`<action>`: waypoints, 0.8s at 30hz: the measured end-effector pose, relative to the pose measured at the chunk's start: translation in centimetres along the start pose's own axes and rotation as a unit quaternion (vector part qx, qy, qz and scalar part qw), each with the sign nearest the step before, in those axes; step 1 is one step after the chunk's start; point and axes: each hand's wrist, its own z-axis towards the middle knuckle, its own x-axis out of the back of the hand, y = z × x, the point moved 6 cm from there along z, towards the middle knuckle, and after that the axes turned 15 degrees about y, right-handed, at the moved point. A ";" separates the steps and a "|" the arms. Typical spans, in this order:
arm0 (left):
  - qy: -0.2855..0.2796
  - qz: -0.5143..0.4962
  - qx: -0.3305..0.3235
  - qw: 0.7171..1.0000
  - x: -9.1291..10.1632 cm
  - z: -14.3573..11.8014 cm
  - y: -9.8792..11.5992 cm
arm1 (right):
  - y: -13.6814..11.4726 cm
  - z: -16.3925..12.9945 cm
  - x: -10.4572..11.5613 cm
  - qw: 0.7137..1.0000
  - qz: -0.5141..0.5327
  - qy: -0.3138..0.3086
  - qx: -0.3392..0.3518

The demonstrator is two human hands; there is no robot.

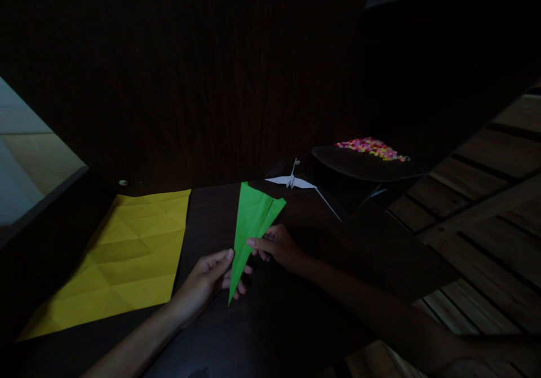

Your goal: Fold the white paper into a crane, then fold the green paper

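A sheet of green paper [252, 214], folded into a long narrow kite shape, is held up between both hands with its sharp tip pointing down toward me. My left hand [217, 276] grips its left edge near the tip, thumb in front and fingers behind. On the right edge, my right hand [274, 245] pinches the paper about halfway up, with the thumb on top. The wider end spreads toward the back panel and shows a loose fold at its right corner. Fingers behind the paper are partly hidden.
Creased yellow paper [139, 248] lies flat at the left. A white origami crane [291, 182] stands near the back panel [253, 85]. Small pink and yellow pieces [374, 148] are heaped on a dark curved shelf [359, 167]. Slatted wood [477, 198] shows at the right.
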 end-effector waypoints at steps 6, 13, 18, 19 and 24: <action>-0.008 -0.021 0.023 0.999 -0.1 -0.2 -0.1 | -0.2 -0.1 0.0 1.000 0.015 -0.007 0.008; -0.016 0.006 0.009 1.000 -0.2 -0.2 0.2 | -0.3 -0.2 -0.2 1.000 0.016 -0.012 -0.006; -0.017 0.059 -0.017 0.998 -0.5 -0.6 0.5 | -0.3 -0.4 -0.3 1.000 0.010 -0.024 -0.006; -0.014 0.066 -0.019 0.998 -0.5 -0.6 0.5 | -0.3 -0.4 -0.4 1.000 0.012 -0.026 -0.006; 0.023 0.079 -0.027 0.996 0.0 -0.4 0.6 | -0.4 -0.6 -0.6 0.998 0.030 -0.048 -0.014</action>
